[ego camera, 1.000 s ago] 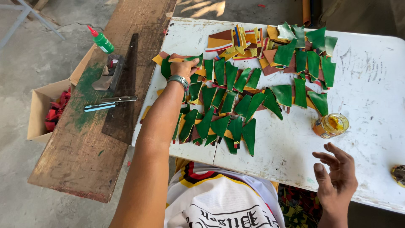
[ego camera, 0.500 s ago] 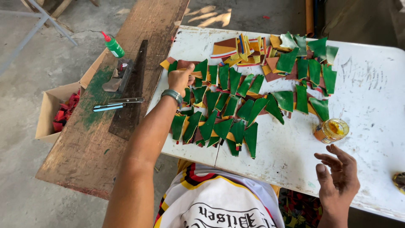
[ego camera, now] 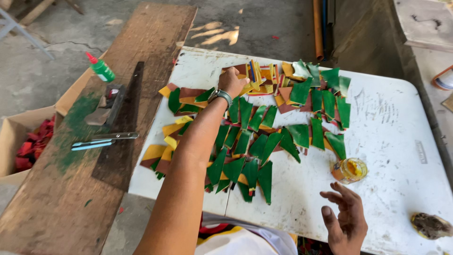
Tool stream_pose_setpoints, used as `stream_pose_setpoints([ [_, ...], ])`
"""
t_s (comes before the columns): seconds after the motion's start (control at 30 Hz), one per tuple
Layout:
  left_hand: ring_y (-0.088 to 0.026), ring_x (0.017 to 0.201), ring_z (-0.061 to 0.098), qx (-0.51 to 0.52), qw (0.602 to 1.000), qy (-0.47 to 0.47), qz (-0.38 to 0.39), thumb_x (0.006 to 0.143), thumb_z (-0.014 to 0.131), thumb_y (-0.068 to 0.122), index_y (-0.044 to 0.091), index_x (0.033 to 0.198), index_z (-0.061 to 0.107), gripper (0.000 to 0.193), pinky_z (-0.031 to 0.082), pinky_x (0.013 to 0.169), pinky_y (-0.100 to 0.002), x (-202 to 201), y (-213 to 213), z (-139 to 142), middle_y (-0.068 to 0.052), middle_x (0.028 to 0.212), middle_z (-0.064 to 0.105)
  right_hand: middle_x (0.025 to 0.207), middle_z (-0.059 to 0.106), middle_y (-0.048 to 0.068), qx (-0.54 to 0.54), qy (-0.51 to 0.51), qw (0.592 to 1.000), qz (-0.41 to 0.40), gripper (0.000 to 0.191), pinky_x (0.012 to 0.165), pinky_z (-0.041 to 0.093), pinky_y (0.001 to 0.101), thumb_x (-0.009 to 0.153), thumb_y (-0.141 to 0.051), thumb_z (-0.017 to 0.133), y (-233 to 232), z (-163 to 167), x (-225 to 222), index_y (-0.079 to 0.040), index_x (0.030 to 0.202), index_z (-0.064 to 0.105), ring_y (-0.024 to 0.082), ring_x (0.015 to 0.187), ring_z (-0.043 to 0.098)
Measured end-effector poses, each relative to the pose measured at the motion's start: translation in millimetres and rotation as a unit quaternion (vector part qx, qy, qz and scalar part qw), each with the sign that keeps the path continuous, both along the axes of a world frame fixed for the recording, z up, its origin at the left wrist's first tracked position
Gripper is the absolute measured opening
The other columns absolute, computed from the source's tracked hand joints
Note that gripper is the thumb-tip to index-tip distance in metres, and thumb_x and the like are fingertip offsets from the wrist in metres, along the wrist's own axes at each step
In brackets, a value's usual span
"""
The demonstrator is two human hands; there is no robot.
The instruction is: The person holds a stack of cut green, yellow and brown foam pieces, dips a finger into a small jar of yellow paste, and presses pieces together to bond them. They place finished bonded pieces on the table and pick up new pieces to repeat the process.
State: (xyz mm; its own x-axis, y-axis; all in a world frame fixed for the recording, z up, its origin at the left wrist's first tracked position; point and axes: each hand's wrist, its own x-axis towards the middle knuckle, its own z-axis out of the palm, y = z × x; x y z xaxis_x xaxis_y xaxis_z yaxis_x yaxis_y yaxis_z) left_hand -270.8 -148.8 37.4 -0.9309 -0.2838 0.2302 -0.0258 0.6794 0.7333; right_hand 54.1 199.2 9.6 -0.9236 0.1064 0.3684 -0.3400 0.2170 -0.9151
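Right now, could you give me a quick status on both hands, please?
Left hand reaching across the green cut pieces, on the striped stack. Right hand open, empty, near glue jar.

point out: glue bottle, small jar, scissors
green glue bottle (ego camera: 102, 71), head view, on its green body.
small glass jar (ego camera: 350, 170), head view, on its yellow contents.
scissors (ego camera: 104, 140), head view, on the blades' middle.

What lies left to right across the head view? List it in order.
Cardboard box → green glue bottle on the wooden plank → left hand over the green and yellow pieces → glass jar → brown lump on the white table.
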Motion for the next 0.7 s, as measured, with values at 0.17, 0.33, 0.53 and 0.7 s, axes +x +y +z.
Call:
stream_pose_setpoints([
  [0.17,-0.034,0.124,0.055,0.01,0.998,-0.068,-0.008,0.068,0.093,0.042,0.005,0.133,0.056,0.084,0.048,0.105,-0.043,-26.8,7.7,-7.1,-0.02,0.133,0.057,0.135,0.06,0.025,0.004,-0.067,0.995,-0.078,0.058,0.102,0.052,0.0458,0.092,-0.014,0.069,16.2,-10.2,-7.6,0.008,0.142,0.052,0.034,0.116,0.068],
  [0.33,-0.032,0.123,0.058,-0.045,0.995,-0.084,-0.029,0.059,0.093,0.034,0.008,0.126,0.065,0.076,0.049,0.104,-0.041,-39.5,-5.3,-14.5,-0.016,0.128,0.062,0.137,0.06,0.024,0.002,-0.057,0.996,-0.066,0.06,0.104,0.05,0.0469,0.092,-0.015,0.069,31.5,-22.1,-19.1,0.007,0.144,0.05,0.034,0.117,0.067],
  [0.53,-0.035,0.101,0.07,-0.087,0.996,-0.028,-0.013,0.078,0.074,0.022,0.01,0.11,0.075,0.035,0.058,0.091,-0.044,-45.5,-7.9,-18.3,-0.018,0.113,0.071,0.137,0.06,0.024,-0.007,-0.055,0.996,-0.075,0.058,0.103,0.05,0.0475,0.091,-0.012,0.069,31.6,-28.5,-23.7,0.007,0.143,0.051,0.035,0.116,0.068],
  [0.7,-0.041,0.096,0.069,-0.12,0.989,0.037,0.076,0.098,0.057,0.017,0.007,0.104,0.072,0.019,0.056,0.081,-0.053,-51.3,-17.2,-14.1,-0.022,0.107,0.071,0.136,0.061,0.024,0.002,-0.06,0.995,-0.083,0.059,0.103,0.051,0.0479,0.089,-0.011,0.07,34.4,-26.6,-20.9,0.007,0.142,0.052,0.034,0.115,0.068],
])
